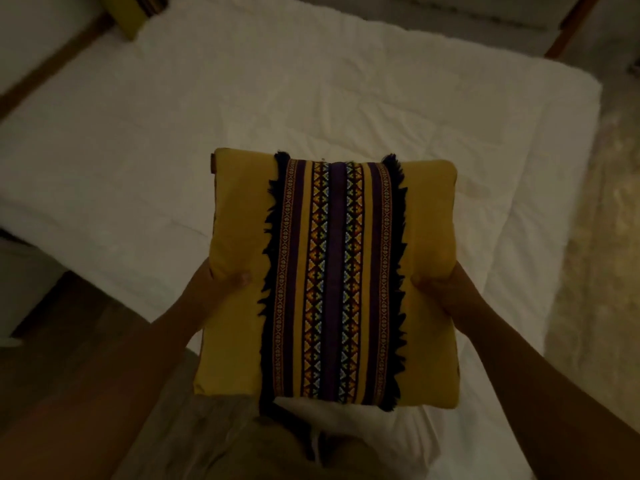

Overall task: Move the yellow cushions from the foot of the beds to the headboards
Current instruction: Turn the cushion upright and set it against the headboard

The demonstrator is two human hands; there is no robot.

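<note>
Closest to the camera, two bare arms reach forward and both hands grip one yellow cushion point(329, 278). The left hand point(221, 284) clamps the cushion's left edge, with the thumb pressed on top of the yellow cloth. The right hand point(440, 289) clamps the right edge the same way, thumb on top. The hands are well apart, one on each side.

The cushion is held up in the air over the near end of a bed point(173, 150). It is square and lies almost flat, facing up. A wide woven band point(334, 282) runs down its middle, from the far edge to the near edge. The band has purple stripes and rows of small orange, white and blue triangles. Dark fringe point(272, 258) lines both long sides of the band. No words or labels can be read on it.

Past the cushion, the bed's white cover is wrinkled and bare, with lots of open room. Its right edge drops to a pale, shaggy rug point(595, 254). On the left, a brown wooden frame point(45, 74) runs along the bed's edge.

Far off at the top left corner, a bit of another yellow cushion point(128, 12) shows, blurry. The room is dim.
</note>
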